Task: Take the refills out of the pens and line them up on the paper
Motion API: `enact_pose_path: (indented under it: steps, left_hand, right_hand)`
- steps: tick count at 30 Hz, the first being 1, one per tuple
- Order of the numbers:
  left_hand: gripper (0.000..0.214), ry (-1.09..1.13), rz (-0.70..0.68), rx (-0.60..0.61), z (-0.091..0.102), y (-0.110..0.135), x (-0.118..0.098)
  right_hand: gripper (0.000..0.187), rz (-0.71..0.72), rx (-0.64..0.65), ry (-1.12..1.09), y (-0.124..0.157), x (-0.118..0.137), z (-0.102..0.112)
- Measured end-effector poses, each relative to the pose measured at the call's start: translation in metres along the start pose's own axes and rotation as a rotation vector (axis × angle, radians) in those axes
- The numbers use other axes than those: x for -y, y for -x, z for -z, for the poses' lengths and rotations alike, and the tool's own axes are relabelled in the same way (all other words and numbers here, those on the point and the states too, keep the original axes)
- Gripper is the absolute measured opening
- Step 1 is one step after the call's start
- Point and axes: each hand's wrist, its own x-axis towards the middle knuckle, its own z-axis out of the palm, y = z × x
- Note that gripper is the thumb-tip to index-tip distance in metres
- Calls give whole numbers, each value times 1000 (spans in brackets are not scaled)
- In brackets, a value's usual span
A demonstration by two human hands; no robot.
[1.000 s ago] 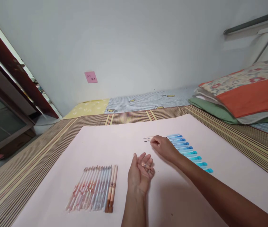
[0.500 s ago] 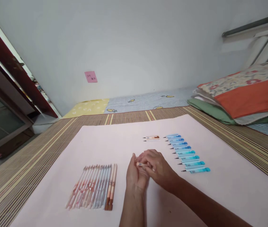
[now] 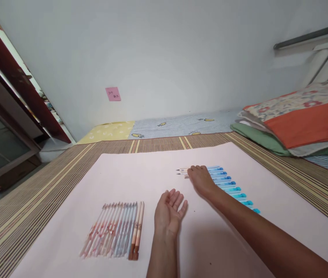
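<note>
My left hand (image 3: 169,214) is held palm up over the paper, fingers apart and nothing in it. My right hand (image 3: 202,180) reaches down to the paper beside the slim dark-tipped white sticks (image 3: 182,173), its fingers closed on a short cream pen piece (image 3: 186,177) that mostly hides beneath them. To its right lies a row of blue pen parts (image 3: 235,189), partly covered by the right hand and forearm. At the left, several clear pens with pink and bluish tints (image 3: 110,230) lie side by side, with two cream-and-brown pens (image 3: 136,231) at their right end.
A large pale pink sheet (image 3: 141,173) covers the striped mat (image 3: 74,170). Folded bedding (image 3: 300,119) is piled at the far right. A pink note (image 3: 113,94) is stuck to the wall behind.
My right hand has left my left palm and moved forward and right with the cream pen piece, down to the white sticks. My left hand has stayed in place, now empty.
</note>
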Motion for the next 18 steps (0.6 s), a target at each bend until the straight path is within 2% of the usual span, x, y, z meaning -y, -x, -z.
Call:
enact_pose_path:
  steps: [6,18]
  left_hand:
    - [19,-7,-8,-14,-1,1,0]
    - [18,-16,-9,-20,-3,2,3]
  right_hand:
    - [28,-1,-6,47,-2,7,-8]
    - [29,-18,-10,69,-7,-2,-15]
